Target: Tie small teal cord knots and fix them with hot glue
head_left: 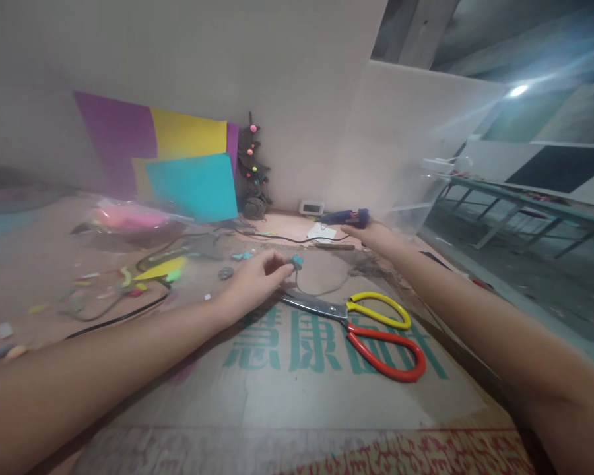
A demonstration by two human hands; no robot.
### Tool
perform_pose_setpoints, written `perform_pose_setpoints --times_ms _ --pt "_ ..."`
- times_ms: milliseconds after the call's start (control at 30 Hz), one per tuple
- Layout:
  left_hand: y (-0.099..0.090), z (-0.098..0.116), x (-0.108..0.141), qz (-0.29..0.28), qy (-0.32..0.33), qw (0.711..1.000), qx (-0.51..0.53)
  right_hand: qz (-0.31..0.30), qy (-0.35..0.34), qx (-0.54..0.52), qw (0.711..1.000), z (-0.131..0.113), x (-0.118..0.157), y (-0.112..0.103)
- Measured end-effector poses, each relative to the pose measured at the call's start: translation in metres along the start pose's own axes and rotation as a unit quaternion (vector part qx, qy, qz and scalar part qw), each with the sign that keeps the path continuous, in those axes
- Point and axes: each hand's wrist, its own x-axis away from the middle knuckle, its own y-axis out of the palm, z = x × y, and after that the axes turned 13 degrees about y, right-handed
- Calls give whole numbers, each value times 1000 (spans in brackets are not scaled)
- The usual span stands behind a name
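Observation:
My left hand (262, 277) is above the cardboard, its thumb and fingers pinched on a small teal piece (296, 262). A thin grey cord (321, 293) curves out from below that piece. Farther back, my right hand (363, 232) is closed around a dark blue glue gun (345, 218), whose nozzle points left; part of the grip is hidden by the hand. Large scissors (334, 309) with one yellow and one red handle lie between my arms, the blade tips running under my left hand.
Printed cardboard (287, 402) covers the near table. Foam sheets (191, 188) lean on the wall beside a dark decorated little tree (253, 171). A small white clock-like device (311, 208) stands behind. Left are a plastic bag (129, 218), coloured scraps and a black cable (123, 318).

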Motion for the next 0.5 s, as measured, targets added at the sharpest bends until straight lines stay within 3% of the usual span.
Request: perform_pose_setpoints --times_ms 133,300,500 --pt "0 1 -1 -5 -4 1000 5 0 26 31 999 7 -24 9" --pt "0 2 -1 -7 -9 1000 15 -3 19 74 997 15 -33 19" --pt "0 0 -1 -4 1 1000 8 3 -16 143 990 19 -29 0"
